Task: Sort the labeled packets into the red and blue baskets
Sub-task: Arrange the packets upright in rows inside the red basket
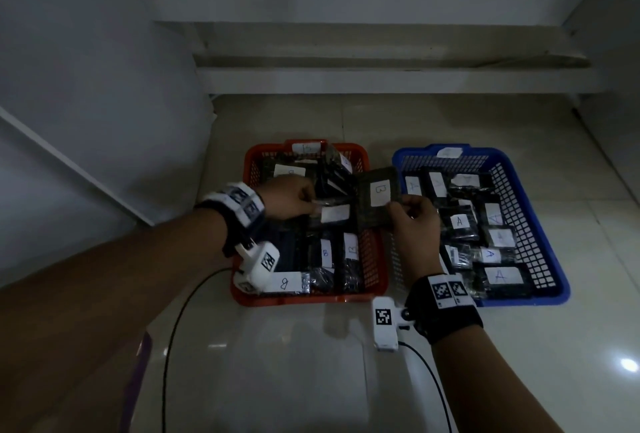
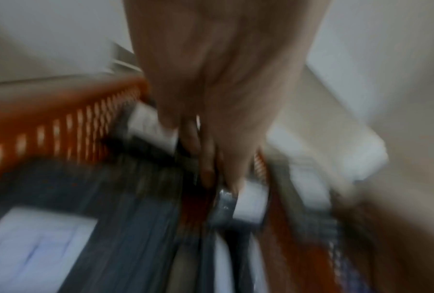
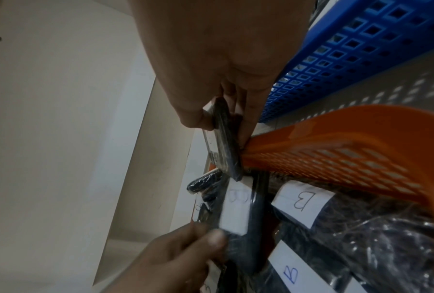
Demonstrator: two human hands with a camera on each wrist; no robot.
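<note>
While both baskets sit side by side on the pale tiled floor (image 1: 311,363), a low step (image 1: 381,62) runs along the wall behind them and two black cables (image 1: 173,328) trail back from the white cameras strapped to the wrists. The red basket (image 1: 375,259) is on the left, crowded with dark plastic-wrapped packets whose white labels read B; the blue basket (image 1: 540,225) on the right holds similar packets marked A. Between them, over the red basket's right rim, the right hand (image 1: 414,225) pinches the lower edge of a dark packet (image 1: 379,197) between thumb and fingers, holding it upright with its white B label facing the head camera. From the right wrist view this packet shows edge-on, thin, black and glossy. Just left of it, the left hand (image 1: 289,202) reaches into the red basket with its fingers curled on a second packet (image 1: 334,214), whose white label cannot be read from the head view. The left wrist view is too blurred to add more than a hand above orange mesh.
</note>
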